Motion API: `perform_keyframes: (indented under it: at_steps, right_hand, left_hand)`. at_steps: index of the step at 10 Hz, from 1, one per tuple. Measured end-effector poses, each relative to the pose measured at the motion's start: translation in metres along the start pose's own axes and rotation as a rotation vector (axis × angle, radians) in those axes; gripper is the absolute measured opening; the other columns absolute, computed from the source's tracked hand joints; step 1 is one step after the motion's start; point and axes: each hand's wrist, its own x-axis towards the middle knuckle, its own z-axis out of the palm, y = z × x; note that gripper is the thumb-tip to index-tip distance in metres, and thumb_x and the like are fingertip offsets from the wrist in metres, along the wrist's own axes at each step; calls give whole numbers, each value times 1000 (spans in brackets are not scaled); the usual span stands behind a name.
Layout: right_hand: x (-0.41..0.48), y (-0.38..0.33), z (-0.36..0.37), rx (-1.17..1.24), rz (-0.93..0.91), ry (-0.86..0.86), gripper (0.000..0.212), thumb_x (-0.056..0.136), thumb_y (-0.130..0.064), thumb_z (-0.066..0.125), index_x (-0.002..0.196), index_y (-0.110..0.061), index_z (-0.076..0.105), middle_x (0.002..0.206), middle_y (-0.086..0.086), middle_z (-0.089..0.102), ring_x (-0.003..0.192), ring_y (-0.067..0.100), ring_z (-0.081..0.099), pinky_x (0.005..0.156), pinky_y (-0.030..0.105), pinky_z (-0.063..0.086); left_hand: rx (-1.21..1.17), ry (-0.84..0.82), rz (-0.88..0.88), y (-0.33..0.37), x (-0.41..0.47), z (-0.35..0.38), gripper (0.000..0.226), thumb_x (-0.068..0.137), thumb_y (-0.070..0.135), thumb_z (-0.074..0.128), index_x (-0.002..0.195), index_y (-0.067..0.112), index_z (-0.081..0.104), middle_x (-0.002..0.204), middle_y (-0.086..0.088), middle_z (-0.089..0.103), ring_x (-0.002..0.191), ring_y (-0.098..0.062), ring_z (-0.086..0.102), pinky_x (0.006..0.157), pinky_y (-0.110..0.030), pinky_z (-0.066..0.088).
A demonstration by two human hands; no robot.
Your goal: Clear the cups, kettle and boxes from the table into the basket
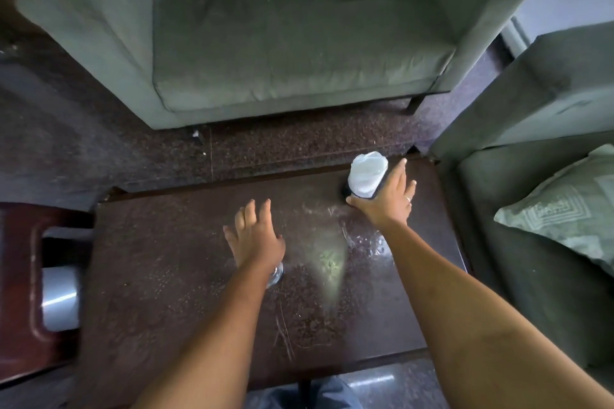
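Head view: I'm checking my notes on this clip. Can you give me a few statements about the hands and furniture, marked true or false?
1. The right hand has its grip on the white-topped container near the far right corner of the table. True.
2. The left hand grips a kettle. False: its fingers are spread and hold nothing; a clear glass shows under its wrist.
3. A patterned cushion lies on the sofa at the right. True.
4. The armchair beyond the table is red. False: it is grey-green.
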Motion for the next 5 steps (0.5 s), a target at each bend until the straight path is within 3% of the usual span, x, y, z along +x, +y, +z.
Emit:
perform_keyframes:
  at_steps: [1,2,3,5]
  right_hand:
    - [-29,-14,-22,-166,-65,-17,122,74,-47,76,151,-20,-16,163,-3,-6,148,35,-14,115,60,12]
    - [-50,-52,-53,-369,-279,-33,112,82,-46,67,151,-21,-18,162,-5,-14,147,32,-20,115,61,5]
    - [-73,-113,-100,-424,-502,169,105,86,-46,61,151,-21,-17,162,-7,-12,148,30,-18,115,61,2]
    - [-180,-240,-193,-379,-840,634,87,93,-45,48,153,-21,-11,163,-7,-6,149,30,-11,116,58,-2]
  left_hand:
    - [15,-8,3,-3,-17,-36,80,86,35,58,149,35,8,160,1,0,148,-24,-3,115,-58,1]
    - [88,-6,39,-3,-20,-89,85,86,44,55,149,37,-3,160,0,-10,147,-24,-13,113,-60,-4]
    - [70,230,103,5,-18,-169,81,89,48,49,149,34,-3,161,0,-8,148,-22,-12,114,-59,-3]
    - [-37,852,312,5,-78,-316,71,92,44,45,150,27,9,161,-2,7,149,-21,-4,115,-57,-2]
